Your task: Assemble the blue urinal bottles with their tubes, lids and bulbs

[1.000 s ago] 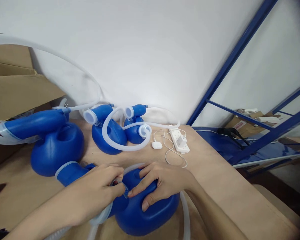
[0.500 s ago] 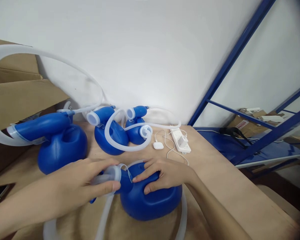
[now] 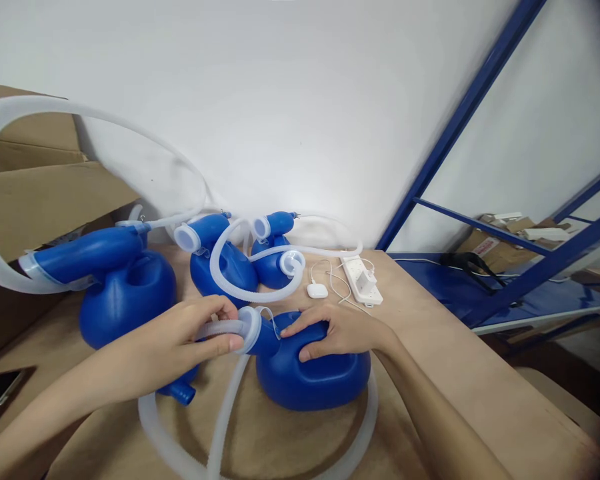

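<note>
My left hand [image 3: 195,340] has its thumb and fingers closed round the translucent cap [image 3: 251,330] on the neck of a blue plastic urinal bottle [image 3: 310,387]. The bottle lies on its side on the table, neck toward the left. My right hand [image 3: 337,333] grips the bottle's upper side by the handle, its index finger near the clear cap strap [image 3: 276,323]. A translucent ribbed hose [image 3: 226,417] runs from the cap and loops on the table in front. Partly hidden under my left forearm is a blue tubular piece [image 3: 183,392].
Three similar blue bottles with hoses stand behind: one at left [image 3: 125,300], one in the middle [image 3: 220,267], one farther back [image 3: 273,263]. Cardboard boxes [image 3: 45,193] are at left. A white power strip [image 3: 363,280] and small white case [image 3: 317,291] lie near the wall. Blue shelving [image 3: 450,133] stands right.
The bottle and both my hands have moved a little to the right and away from me. More of the hose and of the blue tubular piece now shows.
</note>
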The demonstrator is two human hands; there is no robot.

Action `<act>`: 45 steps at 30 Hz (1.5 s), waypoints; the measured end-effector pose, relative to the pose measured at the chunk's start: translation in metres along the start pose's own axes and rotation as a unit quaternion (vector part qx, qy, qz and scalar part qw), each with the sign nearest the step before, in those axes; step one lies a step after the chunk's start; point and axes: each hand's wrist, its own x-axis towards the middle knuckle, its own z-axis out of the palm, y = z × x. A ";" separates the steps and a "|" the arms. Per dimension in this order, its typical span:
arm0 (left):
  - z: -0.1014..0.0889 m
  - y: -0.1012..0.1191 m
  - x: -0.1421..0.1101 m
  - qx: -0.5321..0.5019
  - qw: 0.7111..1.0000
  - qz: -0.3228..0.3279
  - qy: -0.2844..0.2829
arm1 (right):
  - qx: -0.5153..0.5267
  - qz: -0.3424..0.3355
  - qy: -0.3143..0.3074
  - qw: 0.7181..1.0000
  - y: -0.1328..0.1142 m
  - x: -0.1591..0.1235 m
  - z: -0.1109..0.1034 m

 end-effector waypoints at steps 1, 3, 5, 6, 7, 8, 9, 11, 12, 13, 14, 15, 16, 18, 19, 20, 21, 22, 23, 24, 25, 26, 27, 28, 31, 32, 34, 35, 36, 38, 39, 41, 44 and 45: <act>0.001 -0.001 0.000 -0.003 1.000 0.006 0.008 | -0.010 -0.001 0.002 1.000 -0.001 0.000 0.000; 0.003 -0.005 0.002 -0.026 0.999 0.022 0.005 | -0.033 -0.002 0.003 0.999 -0.004 0.000 -0.001; 0.003 -0.009 0.005 -0.053 0.998 0.024 -0.023 | -0.046 0.000 -0.003 0.999 -0.006 0.000 -0.002; 0.003 -0.012 0.007 -0.064 0.997 0.019 -0.038 | -0.047 0.002 -0.008 0.999 -0.006 0.001 -0.003; 0.003 -0.014 0.009 -0.080 0.995 0.012 -0.050 | -0.046 0.003 -0.013 0.999 -0.006 0.001 -0.003; 0.004 -0.017 0.012 -0.102 0.993 0.005 -0.060 | -0.043 0.002 -0.019 0.999 -0.006 0.001 -0.003; 0.005 -0.019 0.014 -0.131 0.989 0.001 -0.069 | -0.041 0.001 -0.023 0.999 -0.005 0.001 -0.003; 0.007 -0.021 0.018 -0.195 0.977 0.000 -0.086 | -0.050 0.000 -0.028 0.998 -0.004 0.002 -0.003; 0.008 -0.022 0.019 -0.219 0.971 0.004 -0.091 | -0.059 -0.001 -0.029 0.998 -0.004 0.002 -0.003; 0.009 -0.021 0.021 -0.234 0.968 0.010 -0.093 | -0.070 -0.003 -0.029 0.997 -0.003 0.002 -0.003; 0.010 -0.020 0.021 -0.237 0.967 0.015 -0.091 | -0.079 -0.006 -0.031 0.996 -0.003 0.002 -0.003; 0.011 -0.019 0.022 -0.231 0.969 0.020 -0.089 | -0.086 -0.010 -0.034 0.996 -0.003 0.002 -0.003; 0.012 -0.019 0.023 -0.223 0.971 0.026 -0.084 | -0.089 -0.015 -0.037 0.995 -0.003 0.002 -0.003; 0.012 -0.019 0.025 -0.209 0.975 0.037 -0.073 | -0.090 -0.025 -0.041 0.995 -0.005 0.002 -0.003; 0.012 -0.020 0.026 -0.208 0.975 0.042 -0.069 | -0.089 -0.030 -0.042 0.995 -0.005 0.002 -0.003; 0.013 -0.022 0.027 -0.211 0.974 0.047 -0.068 | -0.085 -0.032 -0.042 0.995 -0.006 0.002 -0.003; 0.012 -0.024 0.029 -0.215 0.973 0.050 -0.068 | -0.082 -0.033 -0.041 0.995 -0.006 0.003 -0.004; 0.012 -0.025 0.029 -0.216 0.973 0.052 -0.068 | -0.078 -0.030 -0.039 0.996 -0.007 0.003 -0.004; 0.011 -0.027 0.029 -0.209 0.974 0.054 -0.066 | -0.075 -0.025 -0.037 0.996 -0.007 0.003 -0.004; 0.011 -0.027 0.029 -0.197 0.977 0.054 -0.064 | -0.072 -0.019 -0.036 0.997 -0.007 0.003 -0.004; 0.010 -0.027 0.027 -0.177 0.981 0.052 -0.059 | -0.069 -0.013 -0.036 0.997 -0.007 0.003 -0.004; 0.009 -0.025 0.024 -0.148 0.987 0.046 -0.052 | -0.066 -0.010 -0.035 0.997 -0.007 0.003 -0.004; 0.009 -0.021 0.022 -0.114 0.992 0.039 -0.038 | -0.062 -0.008 -0.034 0.997 -0.007 0.003 -0.004; 0.009 -0.016 0.018 -0.076 0.997 0.030 -0.015 | -0.057 -0.007 -0.033 0.998 -0.007 0.002 -0.004; 0.012 0.002 0.012 0.036 0.997 0.033 0.055 | -0.056 0.006 -0.026 0.998 -0.007 0.001 -0.002; 0.013 0.007 0.011 0.065 0.994 0.052 0.066 | -0.061 0.013 -0.026 0.998 -0.007 0.001 -0.001; 0.015 0.014 0.012 0.114 0.986 0.096 0.069 | -0.073 0.021 -0.027 0.997 -0.008 0.001 -0.001; 0.015 0.015 0.012 0.135 0.982 0.113 0.070 | -0.077 0.019 -0.029 0.996 -0.008 0.001 -0.001; 0.014 0.013 0.013 0.151 0.978 0.123 0.073 | -0.078 0.014 -0.030 0.996 -0.007 0.001 -0.001; 0.012 0.006 0.013 0.164 0.976 0.124 0.068 | -0.076 0.001 -0.035 0.997 -0.007 0.002 -0.002; 0.011 0.001 0.012 0.160 0.978 0.123 0.057 | -0.075 -0.004 -0.037 0.996 -0.006 0.002 -0.003; 0.010 -0.009 0.011 0.141 0.981 0.127 0.028 | -0.074 -0.014 -0.042 0.996 -0.004 0.003 -0.004; 0.011 -0.019 0.008 0.116 0.984 0.136 0.020 | -0.076 -0.021 -0.042 0.996 -0.002 0.003 -0.005; 0.012 -0.020 0.007 0.109 0.984 0.141 0.026 | -0.075 -0.023 -0.042 0.996 -0.002 0.003 -0.004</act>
